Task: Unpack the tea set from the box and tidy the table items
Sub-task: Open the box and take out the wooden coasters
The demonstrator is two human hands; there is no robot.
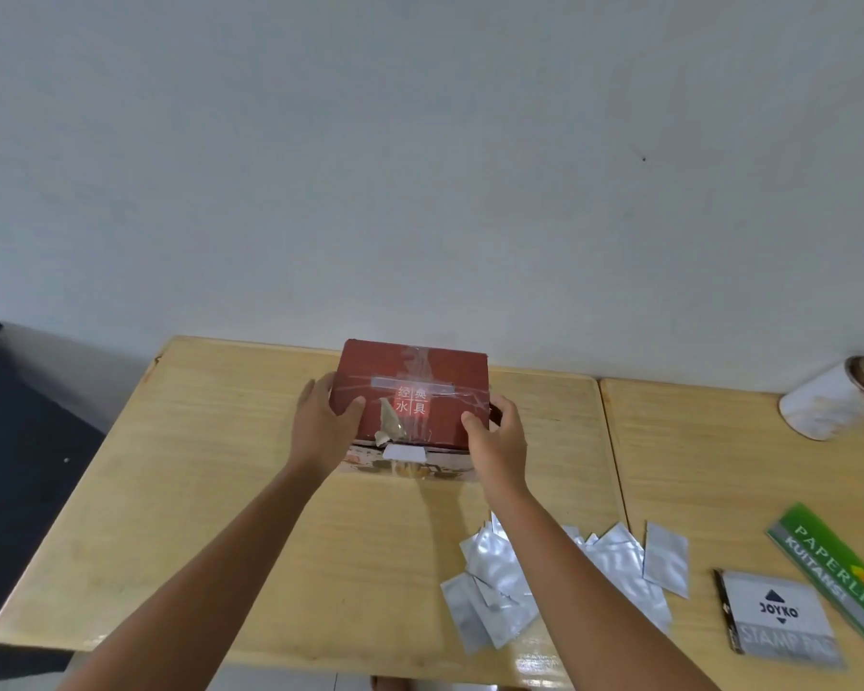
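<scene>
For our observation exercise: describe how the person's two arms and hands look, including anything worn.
Both forearms are bare with no sleeves in view. The left hand and right hand wear no gloves, and no rings, watch or bracelets can be seen.

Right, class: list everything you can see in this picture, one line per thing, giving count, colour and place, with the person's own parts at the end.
Box: one, red with taped lid, far middle of the left table, held on both sides.
Foil sachets: a loose pile, exact count unclear, silver, near right part of the left table.
Stamp pad pack: one, grey and white, near edge of the right table.
Receipt book: one, green, right of the stamp pad pack.
Canister: one, white with metallic lid, lying at the far right.
Tables: two, light wood, side by side.
Left hand: on the box's left side.
Right hand: on the box's right side.
</scene>
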